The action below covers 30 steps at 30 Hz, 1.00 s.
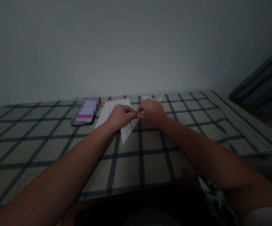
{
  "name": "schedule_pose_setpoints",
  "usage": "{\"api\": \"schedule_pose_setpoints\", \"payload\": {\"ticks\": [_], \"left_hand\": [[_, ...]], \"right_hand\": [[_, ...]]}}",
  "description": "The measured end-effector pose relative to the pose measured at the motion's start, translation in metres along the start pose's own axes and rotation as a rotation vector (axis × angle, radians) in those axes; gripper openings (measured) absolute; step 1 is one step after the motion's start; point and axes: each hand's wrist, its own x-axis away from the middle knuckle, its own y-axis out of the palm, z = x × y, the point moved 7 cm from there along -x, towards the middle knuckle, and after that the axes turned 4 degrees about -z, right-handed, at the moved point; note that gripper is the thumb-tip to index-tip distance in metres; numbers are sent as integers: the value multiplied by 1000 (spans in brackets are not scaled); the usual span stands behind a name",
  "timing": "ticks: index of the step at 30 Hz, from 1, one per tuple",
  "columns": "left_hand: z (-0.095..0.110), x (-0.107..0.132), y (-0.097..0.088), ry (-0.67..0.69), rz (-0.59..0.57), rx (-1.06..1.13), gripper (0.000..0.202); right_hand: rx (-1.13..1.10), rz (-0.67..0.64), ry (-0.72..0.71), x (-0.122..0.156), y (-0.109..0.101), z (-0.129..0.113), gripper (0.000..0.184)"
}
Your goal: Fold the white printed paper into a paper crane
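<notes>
My left hand (122, 116) and my right hand (153, 111) meet at the fingertips above the table, both closed in a pinch. Between them they grip a piece of folded white paper (127, 133) with printed text; its pointed corner hangs toward me below the left fingers. A small pale bit of it shows inside the curl of the right fingers. Under and left of my left hand lies a flat printed sheet (102, 116), partly covered by the wrist. Just behind the right hand, a white pointed folded-paper shape (159, 98) is partly hidden.
A checked cloth (128, 163) covers the table, which runs back to a plain wall (136, 47). A phone (85, 111) with a blurred lit screen lies left of the sheet. Orange pieces (102, 103) sit behind it. Dark striped fabric (263, 75) hangs at right.
</notes>
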Motion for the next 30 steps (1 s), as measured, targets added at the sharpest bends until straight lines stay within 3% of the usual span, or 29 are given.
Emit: {"api": "schedule_pose_setpoints", "payload": {"ticks": [3, 7, 13, 21, 30], "left_hand": [[-3, 0, 0, -6, -5, 7, 26], [-6, -1, -1, -16, -1, 40, 28], [-11, -2, 0, -52, -20, 56, 30], [-5, 1, 7, 33, -209, 17, 29], [-2, 1, 9, 34, -166, -5, 26]], "right_hand": [[-125, -6, 73, -2, 5, 10, 16], [-204, -61, 39, -4, 6, 16, 14], [-88, -92, -69, -3, 1, 15, 16], [-23, -158, -164, -1, 9, 6, 17], [129, -155, -192, 2, -1, -8, 19]]}}
